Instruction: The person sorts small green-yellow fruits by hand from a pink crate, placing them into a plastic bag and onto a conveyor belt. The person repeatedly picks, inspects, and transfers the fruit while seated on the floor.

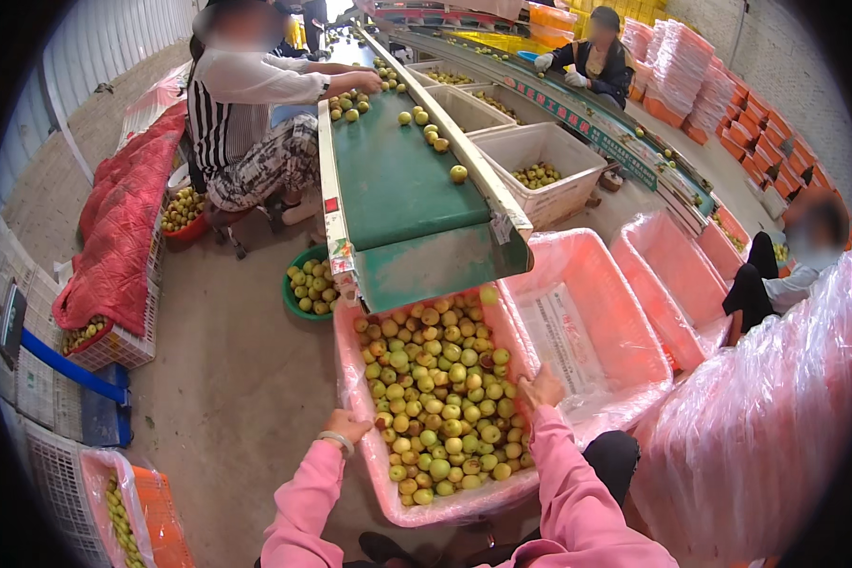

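Below me stands a pink plastic crate point(369, 468) lined with clear film and filled with small yellow-green fruits point(447, 397), which look like jujubes. My left hand point(350, 427) grips its left rim, a pale bracelet at the wrist. On the opposite rim, beside a second lined crate point(632, 312), is my right hand point(542, 388), closed over the edge. That second crate holds no fruit, only a printed sheet point(564, 334) at its bottom. The chute end point(433, 266) of a green conveyor belt point(415, 184) overhangs the far side of the filled crate.
A green basin point(289, 304) of fruit sits left of the conveyor. One person point(248, 92) sorts fruit at the belt; another point(596, 64) works across a second conveyor point(539, 96). Film-wrapped crates point(760, 419) are stacked at right, near a seated person point(795, 277). A red quilt point(128, 213) covers crates at left.
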A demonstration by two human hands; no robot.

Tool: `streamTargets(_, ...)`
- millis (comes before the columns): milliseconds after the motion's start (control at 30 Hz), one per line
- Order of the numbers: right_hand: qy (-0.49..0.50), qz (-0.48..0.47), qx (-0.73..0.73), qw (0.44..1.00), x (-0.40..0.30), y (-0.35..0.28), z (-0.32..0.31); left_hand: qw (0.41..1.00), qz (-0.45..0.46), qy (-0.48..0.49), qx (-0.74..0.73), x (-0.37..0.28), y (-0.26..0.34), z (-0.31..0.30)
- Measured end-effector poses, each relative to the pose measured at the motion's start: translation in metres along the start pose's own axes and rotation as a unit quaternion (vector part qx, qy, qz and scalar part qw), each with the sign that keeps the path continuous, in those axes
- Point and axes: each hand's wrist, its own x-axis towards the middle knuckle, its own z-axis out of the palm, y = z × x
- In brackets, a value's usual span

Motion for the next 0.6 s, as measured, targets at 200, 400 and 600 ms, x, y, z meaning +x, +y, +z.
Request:
streamTargets(200,-0.038,-0.079,0.018,0.996,-0.076,-0.059,0.027,0.998,0.003,0.058,-0.012,0.001,-0.127,-0.06)
streamTargets(400,-0.117,-0.197,0.044,0.972,-0.15,-0.124,0.059,0.99,-0.093,0.107,-0.024,-0.055,-0.2,-0.131)
streamTargets(600,-0.195,-0.28,0.067,0.938,-0.202,-0.165,0.074,0.935,-0.132,0.295,0.148,-0.08,-0.269,-0.147)
